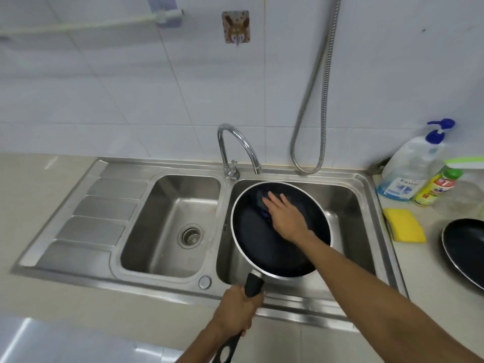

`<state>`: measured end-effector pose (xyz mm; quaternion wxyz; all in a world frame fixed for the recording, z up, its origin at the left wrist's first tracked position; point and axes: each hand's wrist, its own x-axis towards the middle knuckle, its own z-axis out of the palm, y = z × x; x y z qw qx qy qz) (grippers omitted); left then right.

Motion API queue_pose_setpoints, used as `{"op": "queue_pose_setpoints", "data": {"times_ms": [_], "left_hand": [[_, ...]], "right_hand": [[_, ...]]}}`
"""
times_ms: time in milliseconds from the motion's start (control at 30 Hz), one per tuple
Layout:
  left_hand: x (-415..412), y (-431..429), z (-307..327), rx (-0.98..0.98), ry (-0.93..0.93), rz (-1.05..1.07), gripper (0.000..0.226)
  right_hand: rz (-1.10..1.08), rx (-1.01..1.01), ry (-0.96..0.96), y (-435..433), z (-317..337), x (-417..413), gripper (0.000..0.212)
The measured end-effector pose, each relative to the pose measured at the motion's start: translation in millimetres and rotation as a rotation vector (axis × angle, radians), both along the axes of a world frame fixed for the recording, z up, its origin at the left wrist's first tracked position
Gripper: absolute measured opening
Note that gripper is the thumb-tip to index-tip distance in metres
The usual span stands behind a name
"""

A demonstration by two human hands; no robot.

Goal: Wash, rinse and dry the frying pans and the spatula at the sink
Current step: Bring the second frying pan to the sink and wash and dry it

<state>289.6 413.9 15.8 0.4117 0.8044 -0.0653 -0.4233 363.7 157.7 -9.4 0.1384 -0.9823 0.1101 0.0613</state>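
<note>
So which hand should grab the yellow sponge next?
Probably the right hand: the yellow sponge lies on its side of the sink, and the left hand is busy gripping the frying pan by its handle.

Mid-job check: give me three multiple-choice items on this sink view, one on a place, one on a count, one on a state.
1. Where is the held pan?
A) over the left basin
B) over the right basin
C) on the draining board

2. How many frying pans show?
A) one
B) two
C) three

3. What is the left hand doing?
A) gripping the pan's handle
B) hanging idle
C) turning the tap

Answers:
1. B: the pan sits above the right basin.
2. B: a second pan lies on the counter, right of the yellow sponge.
3. A: its fingers curl round the black handle, while the right hand presses a dark cloth inside the pan.
</note>
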Motion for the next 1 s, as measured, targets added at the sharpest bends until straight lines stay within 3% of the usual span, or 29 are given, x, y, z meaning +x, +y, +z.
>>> {"op": "queue_pose_setpoints", "data": {"times_ms": [167, 267, 433, 533, 633, 800, 867, 933, 1000], "left_hand": [[18.8, -4.5, -4.5, 0.019, -0.057, 0.019, 0.024], [22.0, -10.0, -9.1, 0.038, -0.087, -0.036, 0.026], [34.0, -4.8, -5.9, 0.057, -0.129, -0.138, 0.029], [37.9, -9.5, 1.4, 0.014, -0.083, -0.112, 0.029], [42.4, -17.5, 5.7, -0.061, 0.023, -0.084, 0.032], [47.1, -18.2, 9.0, -0.131, 0.14, -0.069, 0.034], [42.3, -20.8, 8.5, -0.116, 0.154, -0.095, 0.028], [34.7, -27.0, 6.6, -0.071, 0.101, -0.134, 0.025], [30.9, -29.2, 5.9, -0.003, -0.003, -0.196, 0.025]], "right_hand": [[-0.185, 0.006, 0.06, -23.7, -15.7, -45.1, 0.068], [-0.359, 0.306, 0.074, 22.0, -26.5, -93.6, 0.054], [-0.146, 0.613, -0.099, 81.3, -11.8, -73.7, 0.046], [-0.06, 0.492, -0.128, 61.9, 1.4, -11.3, 0.048], [-0.122, 0.292, -0.145, 7.0, 9.1, 27.7, 0.049], [-0.343, 0.055, -0.055, -54.8, -12.2, -29.7, 0.053], [-0.47, 0.158, -0.05, -33.1, -18.9, -69.2, 0.054], [-0.604, 0.445, -0.011, 9.4, -18.7, -98.9, 0.054], [-0.605, 0.645, -0.011, 54.6, -6.6, -108.4, 0.049]]}}
